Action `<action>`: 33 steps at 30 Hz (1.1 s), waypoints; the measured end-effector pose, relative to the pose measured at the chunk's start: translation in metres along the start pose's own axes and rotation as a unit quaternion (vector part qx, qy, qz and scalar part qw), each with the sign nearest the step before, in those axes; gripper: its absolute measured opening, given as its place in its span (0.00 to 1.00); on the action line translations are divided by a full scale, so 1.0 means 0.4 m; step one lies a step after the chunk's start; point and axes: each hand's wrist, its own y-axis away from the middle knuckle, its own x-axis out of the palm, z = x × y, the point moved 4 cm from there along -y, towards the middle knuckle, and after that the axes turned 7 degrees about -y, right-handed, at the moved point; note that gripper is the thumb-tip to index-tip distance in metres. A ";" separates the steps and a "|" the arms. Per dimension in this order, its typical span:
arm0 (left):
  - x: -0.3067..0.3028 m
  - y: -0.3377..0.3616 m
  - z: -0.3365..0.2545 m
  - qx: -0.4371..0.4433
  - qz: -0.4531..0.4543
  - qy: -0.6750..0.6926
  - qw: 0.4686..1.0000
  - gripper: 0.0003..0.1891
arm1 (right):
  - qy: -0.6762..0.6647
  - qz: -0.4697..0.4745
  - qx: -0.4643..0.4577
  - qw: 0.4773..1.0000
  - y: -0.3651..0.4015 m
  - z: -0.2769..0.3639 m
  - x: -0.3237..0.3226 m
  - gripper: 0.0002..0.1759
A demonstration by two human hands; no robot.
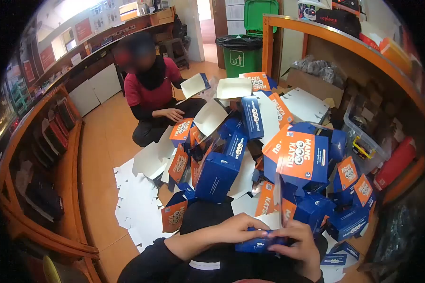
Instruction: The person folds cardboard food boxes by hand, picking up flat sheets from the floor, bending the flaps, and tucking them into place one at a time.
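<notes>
Both of my hands hold a blue carton piece low in the view, over my lap. My left hand grips its left side, with the fingers on its upper edge. My right hand is closed round its right end, thumb and fingers pressed together. A clear plastic sheet stands up just above my right hand. In front of the hands lies a heap of folded blue and orange boxes, among them a large one and a blue one.
Another person sits at the back left, one hand near the heap. White flat cartons lie on the floor at left. A wooden shelf, a green bin, a clear plastic tub and a wooden-framed table surround the area.
</notes>
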 end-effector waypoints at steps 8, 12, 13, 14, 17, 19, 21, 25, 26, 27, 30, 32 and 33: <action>0.016 0.002 0.002 -0.015 0.004 0.074 0.997 0.16 | 0.083 -0.116 -0.001 0.990 0.005 0.012 -0.004 0.17; 0.019 0.004 -0.013 0.004 0.027 0.096 0.995 0.15 | -0.007 0.036 0.029 0.999 -0.004 0.008 0.020 0.21; 0.026 0.004 -0.004 0.022 0.018 0.100 0.995 0.15 | 0.014 0.037 0.031 0.999 -0.010 0.014 0.020 0.20; 0.034 0.006 0.009 0.004 0.033 0.118 0.992 0.15 | 0.036 0.039 0.033 0.998 -0.018 0.020 0.025 0.20; 0.044 0.014 0.019 -0.042 0.071 0.200 0.976 0.15 | 0.048 0.059 0.037 0.996 -0.011 0.012 0.030 0.19; 0.056 0.021 0.025 -0.062 0.091 0.289 0.951 0.15 | 0.031 0.062 0.037 0.997 -0.009 0.010 0.030 0.19; 0.057 0.019 0.022 -0.044 0.098 0.353 0.929 0.15 | 0.009 0.052 0.035 0.998 -0.013 0.018 0.022 0.19; 0.070 0.020 0.033 -0.011 0.131 0.415 0.900 0.15 | -0.032 0.078 0.059 0.995 -0.015 0.026 0.024 0.17; 0.074 0.021 0.034 -0.017 0.137 0.412 0.901 0.16 | -0.038 0.083 0.057 0.994 -0.018 0.030 0.025 0.16; 0.077 0.023 0.036 -0.023 0.142 0.409 0.901 0.16 | -0.043 0.089 0.056 0.994 -0.020 0.032 0.027 0.15; 0.086 0.024 0.046 -0.016 0.156 0.405 0.901 0.16 | -0.036 0.100 0.061 0.992 -0.019 0.028 0.036 0.14; 0.081 0.021 0.044 0.002 0.138 0.412 0.901 0.16 | -0.004 0.086 0.074 0.994 -0.014 0.035 0.037 0.14; 0.072 0.021 0.030 0.012 0.114 0.420 0.900 0.16 | 0.011 0.079 0.079 0.994 -0.011 0.039 0.038 0.14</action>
